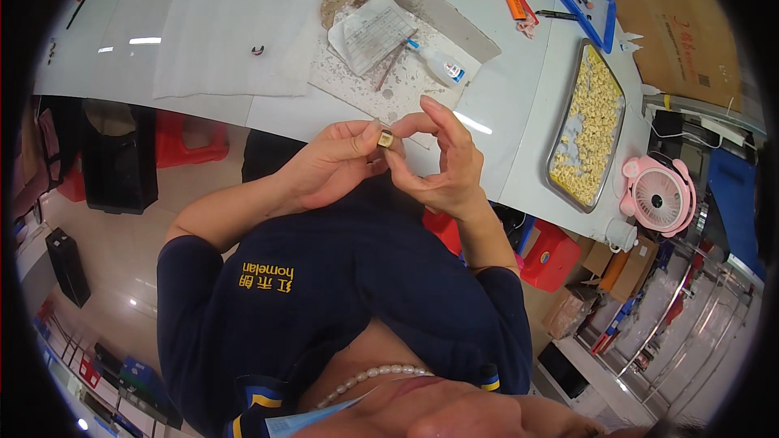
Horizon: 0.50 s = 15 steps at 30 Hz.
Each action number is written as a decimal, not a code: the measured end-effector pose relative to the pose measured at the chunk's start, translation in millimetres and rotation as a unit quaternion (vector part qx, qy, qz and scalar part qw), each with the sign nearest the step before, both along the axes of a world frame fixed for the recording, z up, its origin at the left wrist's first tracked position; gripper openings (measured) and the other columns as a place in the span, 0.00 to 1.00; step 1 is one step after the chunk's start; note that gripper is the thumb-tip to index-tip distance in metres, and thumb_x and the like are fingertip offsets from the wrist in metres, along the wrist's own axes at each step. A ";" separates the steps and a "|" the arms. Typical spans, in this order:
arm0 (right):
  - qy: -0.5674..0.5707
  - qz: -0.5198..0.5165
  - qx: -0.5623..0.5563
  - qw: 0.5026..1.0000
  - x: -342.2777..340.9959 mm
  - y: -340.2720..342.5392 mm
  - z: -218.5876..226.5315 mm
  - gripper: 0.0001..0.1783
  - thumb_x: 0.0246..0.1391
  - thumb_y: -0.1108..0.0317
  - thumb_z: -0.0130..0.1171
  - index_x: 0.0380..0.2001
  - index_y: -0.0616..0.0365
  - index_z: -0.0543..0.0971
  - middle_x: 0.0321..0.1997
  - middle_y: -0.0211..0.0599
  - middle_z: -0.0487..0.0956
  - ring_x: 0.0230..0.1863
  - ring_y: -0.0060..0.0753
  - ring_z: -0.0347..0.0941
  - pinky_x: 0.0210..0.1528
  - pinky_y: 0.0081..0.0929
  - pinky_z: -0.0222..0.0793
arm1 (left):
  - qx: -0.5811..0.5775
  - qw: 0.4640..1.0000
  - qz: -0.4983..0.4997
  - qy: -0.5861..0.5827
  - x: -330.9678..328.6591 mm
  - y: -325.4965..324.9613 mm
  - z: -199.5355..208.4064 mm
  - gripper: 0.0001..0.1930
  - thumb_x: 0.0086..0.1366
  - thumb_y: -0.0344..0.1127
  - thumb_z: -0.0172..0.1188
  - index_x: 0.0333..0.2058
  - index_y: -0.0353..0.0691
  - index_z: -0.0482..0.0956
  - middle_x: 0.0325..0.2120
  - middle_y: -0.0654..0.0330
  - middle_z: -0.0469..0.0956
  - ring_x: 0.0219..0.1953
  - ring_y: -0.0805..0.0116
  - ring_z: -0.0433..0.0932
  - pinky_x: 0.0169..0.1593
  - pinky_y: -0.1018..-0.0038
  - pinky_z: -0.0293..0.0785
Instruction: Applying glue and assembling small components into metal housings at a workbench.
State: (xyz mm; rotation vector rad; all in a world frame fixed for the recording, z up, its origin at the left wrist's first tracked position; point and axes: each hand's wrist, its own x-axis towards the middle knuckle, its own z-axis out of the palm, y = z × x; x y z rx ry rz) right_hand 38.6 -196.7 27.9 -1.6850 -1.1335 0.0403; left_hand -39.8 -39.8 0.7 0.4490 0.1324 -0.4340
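Close in front of my chest, by the table's near edge, both hands meet around a small square piece (385, 139) with a pale yellowish face and a dark rim. My left hand (337, 161) pinches it between thumb and fingers. From the other side, my right hand (445, 158) has its thumb and a finger closed on the piece, while another finger points up. The piece is too small for me to tell its exact kind. Just beyond my hands, a clear squeeze bottle with a blue tip (442, 66) lies on a stained, glue-spotted board (349, 81).
Written paper sheets (369, 32) lie on the board. To the right stands a metal tray (554, 164) of many small yellow pieces, near a pink fan (659, 195). Farther back are an orange lighter (512, 0), a black pen (557, 15) and a blue tray (602, 36). A dark curved bit (257, 50) lies left.
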 end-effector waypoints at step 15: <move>0.038 -0.066 0.068 0.995 -6.7 0.4 -23.5 0.33 0.32 0.80 0.65 0.48 0.62 0.67 0.32 0.39 0.76 0.32 0.33 0.76 0.37 0.25 0.72 | 0.004 0.999 0.044 0.000 -1.3 -1.4 -8.1 0.12 0.63 0.39 0.53 0.36 0.35 0.74 0.36 0.63 0.74 0.42 0.75 0.69 0.51 0.75 0.62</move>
